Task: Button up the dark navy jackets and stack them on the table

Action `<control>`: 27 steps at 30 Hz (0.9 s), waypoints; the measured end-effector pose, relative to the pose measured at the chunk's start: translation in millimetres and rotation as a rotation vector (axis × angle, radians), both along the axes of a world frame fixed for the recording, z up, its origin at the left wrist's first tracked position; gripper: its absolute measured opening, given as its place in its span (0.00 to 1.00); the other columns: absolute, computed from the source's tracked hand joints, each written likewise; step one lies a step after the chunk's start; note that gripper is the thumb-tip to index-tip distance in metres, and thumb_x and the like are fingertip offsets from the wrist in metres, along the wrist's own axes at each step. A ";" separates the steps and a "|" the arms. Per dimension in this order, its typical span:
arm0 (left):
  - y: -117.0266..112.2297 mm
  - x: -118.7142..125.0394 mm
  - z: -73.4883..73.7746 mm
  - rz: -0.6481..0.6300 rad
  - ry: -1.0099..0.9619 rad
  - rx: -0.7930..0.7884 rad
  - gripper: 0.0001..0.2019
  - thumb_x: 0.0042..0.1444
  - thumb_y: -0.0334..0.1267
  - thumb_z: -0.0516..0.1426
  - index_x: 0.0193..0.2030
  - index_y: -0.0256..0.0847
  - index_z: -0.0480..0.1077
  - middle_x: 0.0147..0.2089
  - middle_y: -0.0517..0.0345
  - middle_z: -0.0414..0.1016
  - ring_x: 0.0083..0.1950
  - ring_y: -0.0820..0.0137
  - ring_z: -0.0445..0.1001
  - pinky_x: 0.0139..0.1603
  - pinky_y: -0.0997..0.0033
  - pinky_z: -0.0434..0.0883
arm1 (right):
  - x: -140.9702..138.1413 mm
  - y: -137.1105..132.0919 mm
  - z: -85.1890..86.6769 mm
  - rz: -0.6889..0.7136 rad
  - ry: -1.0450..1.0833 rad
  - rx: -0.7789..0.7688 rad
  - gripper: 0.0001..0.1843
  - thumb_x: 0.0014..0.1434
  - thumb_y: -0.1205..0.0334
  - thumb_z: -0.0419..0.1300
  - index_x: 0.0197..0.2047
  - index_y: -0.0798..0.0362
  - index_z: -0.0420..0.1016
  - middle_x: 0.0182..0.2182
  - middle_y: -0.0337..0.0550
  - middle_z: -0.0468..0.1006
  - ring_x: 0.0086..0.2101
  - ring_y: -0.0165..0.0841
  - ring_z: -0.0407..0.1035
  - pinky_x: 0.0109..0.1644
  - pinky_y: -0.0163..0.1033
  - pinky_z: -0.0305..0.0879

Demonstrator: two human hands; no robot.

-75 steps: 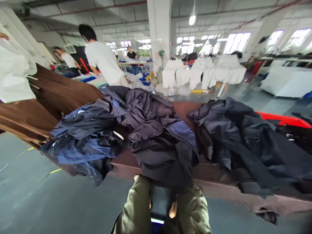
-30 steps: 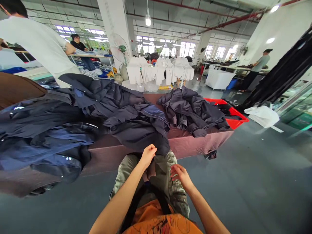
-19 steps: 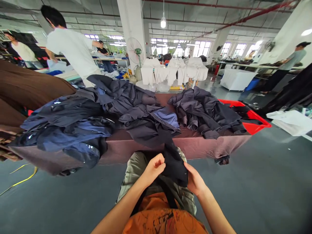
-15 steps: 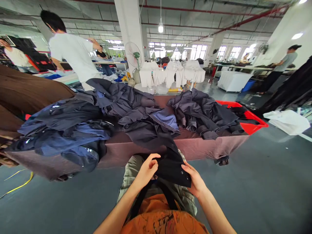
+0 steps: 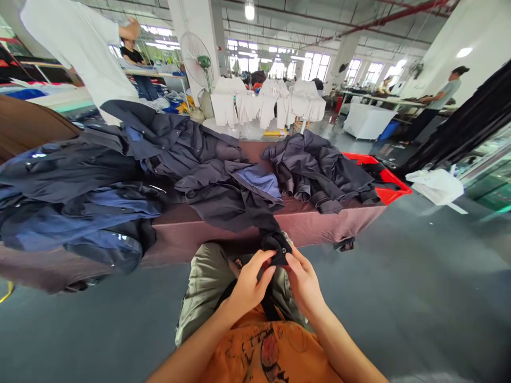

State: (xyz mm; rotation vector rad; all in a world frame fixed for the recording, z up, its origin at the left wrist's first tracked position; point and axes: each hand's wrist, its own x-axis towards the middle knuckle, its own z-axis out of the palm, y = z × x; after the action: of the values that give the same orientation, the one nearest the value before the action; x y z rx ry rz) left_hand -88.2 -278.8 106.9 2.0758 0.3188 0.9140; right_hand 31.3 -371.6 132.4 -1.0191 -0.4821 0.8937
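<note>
Black cloth (image 5: 273,236) draped off the worktop (image 5: 175,219); at lower centre of the frame, I had left hand (image 5: 251,276) and right hand (image 5: 304,277), nearly closed, pinching its end.

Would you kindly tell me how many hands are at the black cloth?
2: the left hand at the black cloth's left, the right hand at its right; no others show.
</note>
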 end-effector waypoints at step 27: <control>9.2 -24.2 47.4 -0.079 -0.157 0.498 0.11 0.65 0.26 0.53 0.49 0.41 0.72 0.36 0.54 0.77 0.39 0.68 0.73 0.40 0.65 0.74 | 12.9 -17.5 5.0 -0.495 -0.725 -0.118 0.21 0.69 0.48 0.52 0.48 0.52 0.80 0.45 0.49 0.81 0.46 0.42 0.73 0.52 0.45 0.70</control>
State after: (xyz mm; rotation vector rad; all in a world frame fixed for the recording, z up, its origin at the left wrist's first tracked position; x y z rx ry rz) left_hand -112.4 -269.6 154.3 2.4209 -0.0867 1.1901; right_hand 44.2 -389.2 137.4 -1.4876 -0.7387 0.0874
